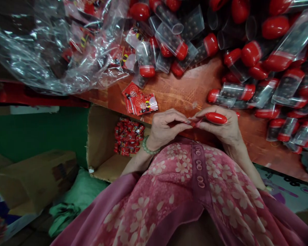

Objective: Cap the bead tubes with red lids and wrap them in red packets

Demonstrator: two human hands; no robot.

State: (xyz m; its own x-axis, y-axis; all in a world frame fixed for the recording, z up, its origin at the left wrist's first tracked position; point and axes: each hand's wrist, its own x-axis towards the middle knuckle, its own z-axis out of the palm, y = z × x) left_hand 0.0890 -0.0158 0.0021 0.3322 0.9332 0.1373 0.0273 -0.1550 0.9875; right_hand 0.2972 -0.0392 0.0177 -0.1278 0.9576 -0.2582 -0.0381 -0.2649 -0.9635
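Observation:
My left hand [166, 124], with a beaded bracelet at its wrist, has thumb and forefinger pinched together. Something small and reddish is between the fingertips, too small to name. Close beside it, my right hand [222, 128] is closed around a red-capped object; its glossy rounded red cap [216, 118] shows above the fingers. The rest of that object is hidden by the hand. Both sets of fingertips nearly meet over the table edge. Left of them, a few red printed cards [141, 102] lie on the wooden table [179, 90].
Clear tubes with red caps and dark beads [287, 89] are heaped at the right and back. A clear plastic bag [92, 68] of printed cards lies at the back left. Below the table, a cardboard box [99, 143] holds a bundle of red pieces [128, 136].

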